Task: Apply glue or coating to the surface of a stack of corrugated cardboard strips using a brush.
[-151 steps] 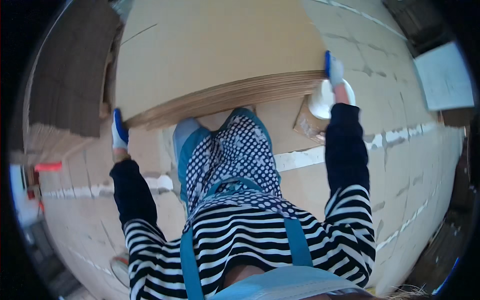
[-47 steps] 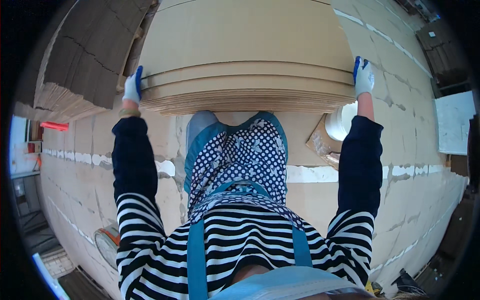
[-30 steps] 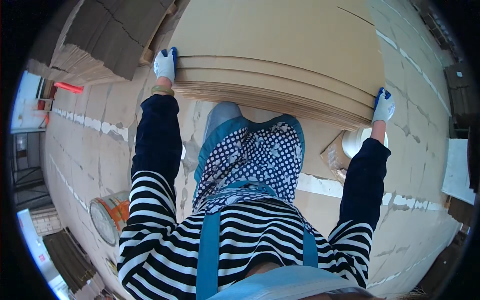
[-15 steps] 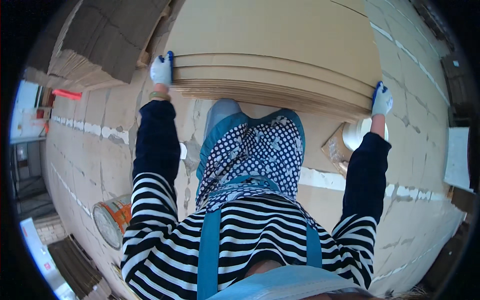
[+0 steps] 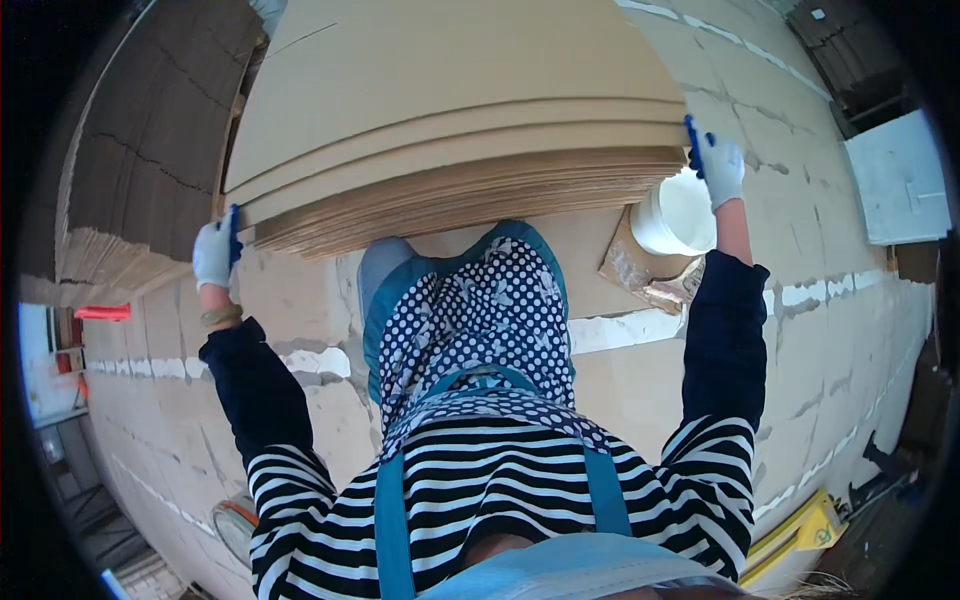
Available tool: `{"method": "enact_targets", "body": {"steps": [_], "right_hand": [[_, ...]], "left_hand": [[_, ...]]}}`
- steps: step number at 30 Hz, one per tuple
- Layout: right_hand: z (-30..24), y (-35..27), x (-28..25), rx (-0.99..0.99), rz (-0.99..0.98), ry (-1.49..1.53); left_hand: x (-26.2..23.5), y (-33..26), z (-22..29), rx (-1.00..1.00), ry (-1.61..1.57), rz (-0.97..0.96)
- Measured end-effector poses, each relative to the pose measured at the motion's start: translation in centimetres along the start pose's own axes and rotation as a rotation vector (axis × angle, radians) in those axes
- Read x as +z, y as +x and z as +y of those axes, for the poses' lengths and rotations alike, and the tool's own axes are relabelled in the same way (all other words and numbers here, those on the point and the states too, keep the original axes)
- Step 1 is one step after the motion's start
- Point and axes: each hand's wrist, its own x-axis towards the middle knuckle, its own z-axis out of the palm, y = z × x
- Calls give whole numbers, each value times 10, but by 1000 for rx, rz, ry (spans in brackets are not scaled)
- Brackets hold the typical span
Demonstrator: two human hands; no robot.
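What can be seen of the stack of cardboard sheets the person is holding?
The stack of cardboard sheets is a thick pile of flat brown corrugated sheets, layered edges facing the person, held off the floor and tilted. The gloved left hand grips its left corner and the gloved right hand its right corner. It partly hides a white bucket.

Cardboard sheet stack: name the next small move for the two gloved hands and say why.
Probably raise the left hand to level the cardboard sheet stack. It sits lower than the right hand, so the stack tilts, and its lower sheets fan out at the near edge. Each hand grips one end.
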Motion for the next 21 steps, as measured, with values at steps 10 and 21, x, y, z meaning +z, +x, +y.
{"method": "enact_targets", "body": {"steps": [10, 21], "right_hand": [[45, 30, 86, -112, 355, 48], [25, 33, 84, -7, 277, -319]], "left_hand": [[84, 45, -28, 83, -302, 724], [71, 62, -39, 26, 193, 595]]}}
